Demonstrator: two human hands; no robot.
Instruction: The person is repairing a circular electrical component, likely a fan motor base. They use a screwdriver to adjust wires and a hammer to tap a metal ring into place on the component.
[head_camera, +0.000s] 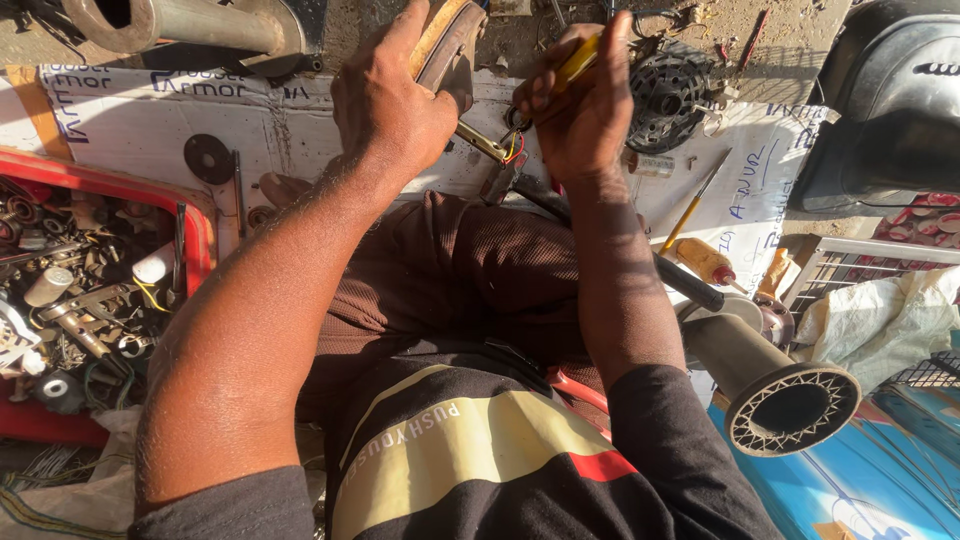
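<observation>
Single head-worn view, looking steeply down over own chest and lap from close range. Left hand (390, 100) at 11 o'clock, right hand (580, 110) at 1 o'clock, red tray (195, 215) at 9 o'clock. No second view.

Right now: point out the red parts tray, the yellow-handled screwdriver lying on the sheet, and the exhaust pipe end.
red parts tray (205, 225), head view, on its right rim.
yellow-handled screwdriver (683, 222), head view, on the yellow handle.
exhaust pipe end (795, 408), head view, on the meshed rim of its opening.
</observation>
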